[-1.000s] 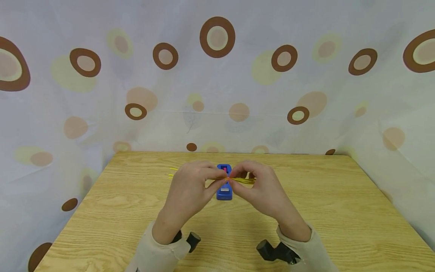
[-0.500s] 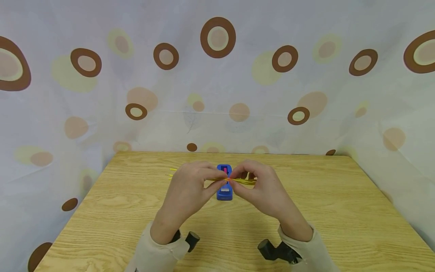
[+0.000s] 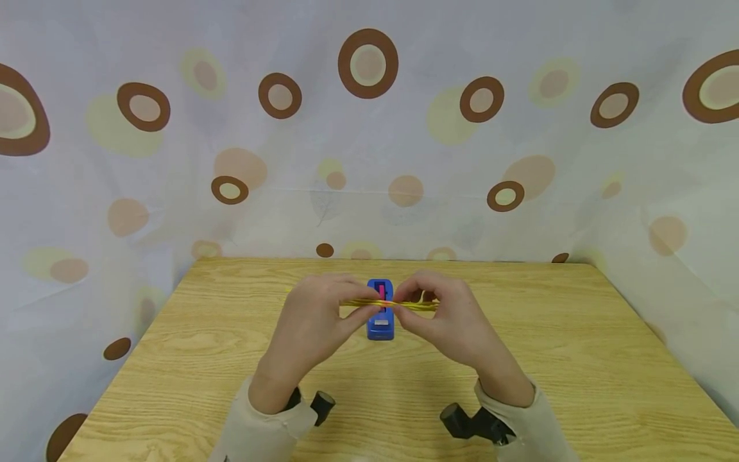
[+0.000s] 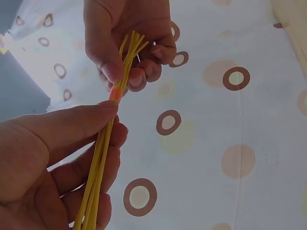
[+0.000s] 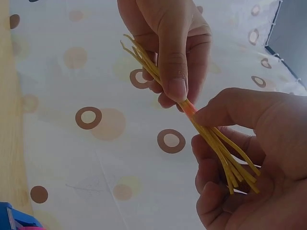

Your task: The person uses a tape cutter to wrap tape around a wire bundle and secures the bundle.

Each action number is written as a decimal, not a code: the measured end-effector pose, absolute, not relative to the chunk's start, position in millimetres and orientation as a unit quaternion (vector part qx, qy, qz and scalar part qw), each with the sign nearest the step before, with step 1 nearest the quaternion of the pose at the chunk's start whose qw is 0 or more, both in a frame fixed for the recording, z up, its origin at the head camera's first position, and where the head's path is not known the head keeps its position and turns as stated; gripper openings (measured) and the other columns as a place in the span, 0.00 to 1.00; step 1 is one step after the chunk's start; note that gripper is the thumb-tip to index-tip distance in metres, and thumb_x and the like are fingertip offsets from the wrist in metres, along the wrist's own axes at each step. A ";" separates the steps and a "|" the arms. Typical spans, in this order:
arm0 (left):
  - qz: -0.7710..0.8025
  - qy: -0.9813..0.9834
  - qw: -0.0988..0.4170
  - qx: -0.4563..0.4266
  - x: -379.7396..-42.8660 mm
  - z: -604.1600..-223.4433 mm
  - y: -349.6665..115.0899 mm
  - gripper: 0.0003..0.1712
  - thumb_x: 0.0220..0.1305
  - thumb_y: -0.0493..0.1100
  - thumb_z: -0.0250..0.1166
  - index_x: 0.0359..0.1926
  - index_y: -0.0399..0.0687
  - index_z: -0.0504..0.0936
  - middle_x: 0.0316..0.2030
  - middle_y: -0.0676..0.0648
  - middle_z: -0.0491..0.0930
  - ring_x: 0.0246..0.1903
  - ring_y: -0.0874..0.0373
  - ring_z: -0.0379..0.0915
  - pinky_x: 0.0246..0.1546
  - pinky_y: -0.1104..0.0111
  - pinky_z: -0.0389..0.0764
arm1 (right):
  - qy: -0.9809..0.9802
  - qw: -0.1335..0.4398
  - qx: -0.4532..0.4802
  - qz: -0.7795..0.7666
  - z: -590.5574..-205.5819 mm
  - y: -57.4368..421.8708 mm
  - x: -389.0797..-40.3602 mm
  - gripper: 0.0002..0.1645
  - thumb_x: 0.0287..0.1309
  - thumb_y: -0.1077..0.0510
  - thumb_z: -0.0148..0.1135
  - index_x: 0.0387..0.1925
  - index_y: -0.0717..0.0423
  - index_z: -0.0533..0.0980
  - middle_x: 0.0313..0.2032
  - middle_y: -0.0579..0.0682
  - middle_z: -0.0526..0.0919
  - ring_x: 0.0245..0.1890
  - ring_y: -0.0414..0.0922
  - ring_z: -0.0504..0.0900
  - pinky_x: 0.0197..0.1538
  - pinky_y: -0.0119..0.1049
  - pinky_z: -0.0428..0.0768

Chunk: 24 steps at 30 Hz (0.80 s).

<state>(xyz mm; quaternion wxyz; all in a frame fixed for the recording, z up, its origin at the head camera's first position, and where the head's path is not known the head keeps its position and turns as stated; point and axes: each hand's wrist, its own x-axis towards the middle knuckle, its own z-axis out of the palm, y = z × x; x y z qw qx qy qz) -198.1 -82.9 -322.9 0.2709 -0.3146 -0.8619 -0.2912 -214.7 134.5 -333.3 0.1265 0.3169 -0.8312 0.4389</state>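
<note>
Both hands hold a thin bundle of yellow cords [image 4: 97,177] above the table. A short orange-pink tape band [image 4: 115,93] wraps it between the two thumbs. My left hand [image 3: 314,321] pinches the bundle between thumb and fingertips on one side of the band; the longer cord length runs along its palm. My right hand [image 3: 447,317] pinches close to the band on the other side, where the short cord ends [image 5: 240,175] fan out toward its palm. Beyond and below the hands, a blue tape dispenser [image 3: 380,332] with a pink roll stands on the table.
The wood-grain table [image 3: 190,359] extends around the hands. A pale curtain [image 3: 369,160] with brown rings hangs behind it and along the sides. Black wrist mounts [image 3: 470,423] sit at the sleeve cuffs.
My left hand has shifted slightly left along the cords, so more of the bundle and the band shows between the hands. The right hand has barely moved and keeps its pinch.
</note>
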 end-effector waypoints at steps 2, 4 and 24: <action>-0.292 -0.864 0.268 -0.311 -197.8 -322.6 -84.2 0.07 0.54 0.44 0.77 0.35 0.52 0.91 0.34 0.57 0.86 0.35 0.65 0.81 0.35 0.69 0.78 | -0.830 0.125 0.315 0.442 -333.4 135.4 -215.1 0.09 0.57 0.66 0.69 0.35 0.48 0.82 0.35 0.39 0.82 0.36 0.41 0.78 0.40 0.42 0.77; -0.293 -0.865 0.265 -0.308 -197.6 -322.4 -85.4 0.07 0.54 0.44 0.77 0.35 0.52 0.91 0.34 0.57 0.86 0.35 0.65 0.81 0.35 0.68 0.78 | -0.830 0.121 0.312 0.446 -333.3 136.2 -215.3 0.09 0.57 0.66 0.69 0.36 0.48 0.82 0.36 0.40 0.82 0.38 0.40 0.79 0.42 0.43 0.79; -0.302 -0.866 0.255 -0.307 -198.1 -320.0 -95.9 0.08 0.54 0.43 0.76 0.38 0.51 0.91 0.36 0.56 0.87 0.35 0.66 0.82 0.37 0.69 0.79 | -0.832 0.122 0.303 0.449 -330.2 140.4 -215.0 0.07 0.58 0.65 0.68 0.36 0.49 0.82 0.36 0.41 0.83 0.37 0.40 0.79 0.42 0.45 0.78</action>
